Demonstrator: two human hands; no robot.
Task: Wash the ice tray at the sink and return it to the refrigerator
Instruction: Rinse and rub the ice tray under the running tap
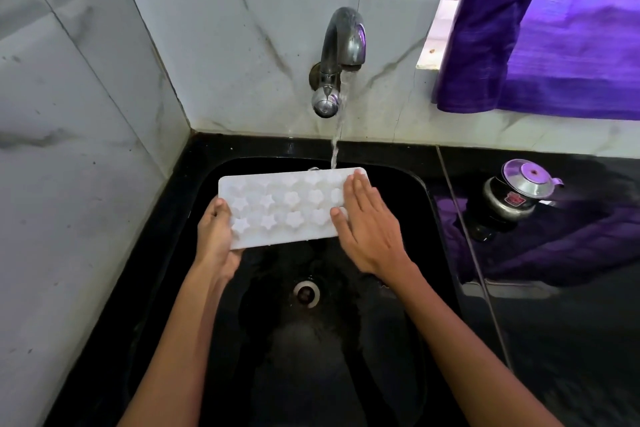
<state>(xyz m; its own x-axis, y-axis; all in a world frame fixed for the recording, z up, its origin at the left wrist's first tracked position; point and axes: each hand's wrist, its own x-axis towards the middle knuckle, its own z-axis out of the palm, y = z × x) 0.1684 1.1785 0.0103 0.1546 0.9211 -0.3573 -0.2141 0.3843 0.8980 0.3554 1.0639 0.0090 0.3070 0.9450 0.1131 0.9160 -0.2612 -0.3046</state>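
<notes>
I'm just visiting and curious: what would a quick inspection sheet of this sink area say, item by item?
Surface: black sink set in a dark counter; drain uncovered.
Job's things: white ice tray with star-shaped cells, held over the basin; tap running, stream landing at the tray's far edge.
Clutter: small metal kettle on the counter, to the right.
Hands: left hand grips the tray's left end; right hand lies flat, fingers on its right end.
Cables: nothing seen.
Surroundings: marble-look wall tiles, purple curtain at the right.
</notes>
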